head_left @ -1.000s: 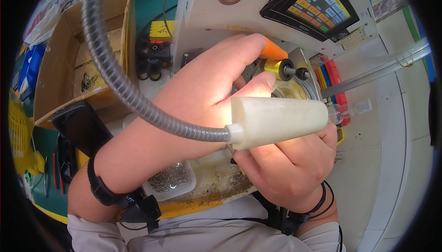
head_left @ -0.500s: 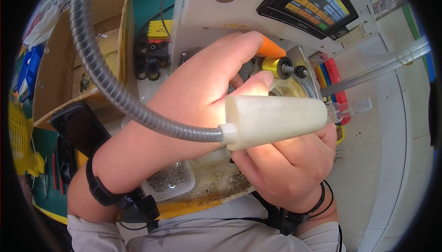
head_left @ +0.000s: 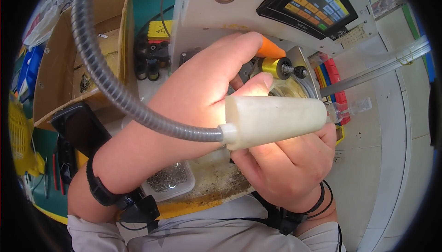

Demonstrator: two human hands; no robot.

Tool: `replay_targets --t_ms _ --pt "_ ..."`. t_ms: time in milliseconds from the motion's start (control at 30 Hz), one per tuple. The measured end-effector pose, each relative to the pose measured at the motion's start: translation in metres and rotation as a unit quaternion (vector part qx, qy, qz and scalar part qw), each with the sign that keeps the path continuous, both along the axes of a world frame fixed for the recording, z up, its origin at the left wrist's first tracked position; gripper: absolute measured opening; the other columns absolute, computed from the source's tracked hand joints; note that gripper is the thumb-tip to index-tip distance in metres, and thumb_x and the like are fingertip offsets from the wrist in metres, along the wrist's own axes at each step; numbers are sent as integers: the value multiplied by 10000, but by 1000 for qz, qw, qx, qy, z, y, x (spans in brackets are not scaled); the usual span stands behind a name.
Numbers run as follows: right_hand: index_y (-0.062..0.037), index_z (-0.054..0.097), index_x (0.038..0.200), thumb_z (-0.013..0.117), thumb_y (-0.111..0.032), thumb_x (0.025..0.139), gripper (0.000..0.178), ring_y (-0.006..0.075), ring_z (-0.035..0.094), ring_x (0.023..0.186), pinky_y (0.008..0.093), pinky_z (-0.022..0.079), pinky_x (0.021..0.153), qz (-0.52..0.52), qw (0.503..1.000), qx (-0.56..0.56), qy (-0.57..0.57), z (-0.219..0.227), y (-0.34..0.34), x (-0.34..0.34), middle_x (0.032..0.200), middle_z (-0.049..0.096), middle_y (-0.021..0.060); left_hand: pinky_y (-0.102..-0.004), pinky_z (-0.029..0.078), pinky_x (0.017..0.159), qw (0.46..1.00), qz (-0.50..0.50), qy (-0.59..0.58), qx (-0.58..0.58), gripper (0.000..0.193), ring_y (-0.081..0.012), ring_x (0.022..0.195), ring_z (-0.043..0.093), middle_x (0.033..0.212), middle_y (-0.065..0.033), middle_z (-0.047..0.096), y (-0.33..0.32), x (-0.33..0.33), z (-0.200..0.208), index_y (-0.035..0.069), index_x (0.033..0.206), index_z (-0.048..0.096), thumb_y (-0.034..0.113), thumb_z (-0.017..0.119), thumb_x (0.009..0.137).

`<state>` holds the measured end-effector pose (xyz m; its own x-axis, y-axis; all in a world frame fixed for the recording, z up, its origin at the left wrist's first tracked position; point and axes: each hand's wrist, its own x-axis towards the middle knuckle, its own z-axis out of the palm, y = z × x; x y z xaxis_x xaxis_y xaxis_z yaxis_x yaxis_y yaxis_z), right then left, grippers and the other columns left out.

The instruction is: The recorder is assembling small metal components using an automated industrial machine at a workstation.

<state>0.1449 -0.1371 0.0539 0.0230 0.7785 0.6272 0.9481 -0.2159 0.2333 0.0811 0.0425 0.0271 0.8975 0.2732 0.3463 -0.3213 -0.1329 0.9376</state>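
Observation:
A pale lamp head (head_left: 276, 121) on a bendable grey metal arm (head_left: 108, 91) hangs over both hands and hides much of them. My left hand (head_left: 207, 77) reaches across under it. Its index finger wears an orange finger cot (head_left: 270, 48) and stretches to a gold spool (head_left: 273, 66) on a spring-loaded shaft (head_left: 294, 70); whether it touches is unclear. The left thumb stays apart from the index finger. Below the lamp, my right hand (head_left: 294, 164) is closed with curled fingers. Its fingertips and anything in them are hidden.
A white machine housing (head_left: 207, 10) with a touch screen (head_left: 317, 5) stands ahead. At left are a cardboard box (head_left: 46, 84), a black phone (head_left: 80, 127) and dark spools (head_left: 149, 68). A clear tray (head_left: 172, 183) of small metal parts lies near my lap.
Almost nothing differs. My left thumb has shifted very slightly; the right hand, the lamp and the spool keep their places.

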Motion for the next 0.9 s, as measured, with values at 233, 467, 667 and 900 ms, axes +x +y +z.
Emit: replay_targets --t_ms 233,467,667,900 --pt "-196 773 970 887 -212 727 269 119 458 565 331 282 621 60 990 39 123 -11 -46 -5 820 656 -95 -259 514 693 998 -16 22 51 430 -62 780 627 863 -21 654 7 -1 4 -11 1436 537 200 596 1066" --pt "-133 780 910 869 -155 750 184 176 556 609 339 371 622 -9 978 31 205 -93 -104 17 740 657 -26 -258 507 680 1000 15 2 25 419 -64 761 614 849 -23 656 -1 0 -6 2 1436 543 216 604 1080" --pt "-107 761 853 851 -109 733 150 226 586 681 369 398 667 -130 973 -15 189 -101 -111 28 852 701 -7 -234 467 637 998 18 18 60 439 -38 741 582 846 -4 638 0 -4 3 -7 1462 522 215 600 1092" --pt "-60 714 1064 808 -72 839 244 204 597 805 339 436 660 239 799 -23 551 -54 -67 -23 1044 693 69 -225 441 632 994 30 101 36 472 -29 743 560 849 19 614 -6 3 7 7 1501 507 227 596 1092"
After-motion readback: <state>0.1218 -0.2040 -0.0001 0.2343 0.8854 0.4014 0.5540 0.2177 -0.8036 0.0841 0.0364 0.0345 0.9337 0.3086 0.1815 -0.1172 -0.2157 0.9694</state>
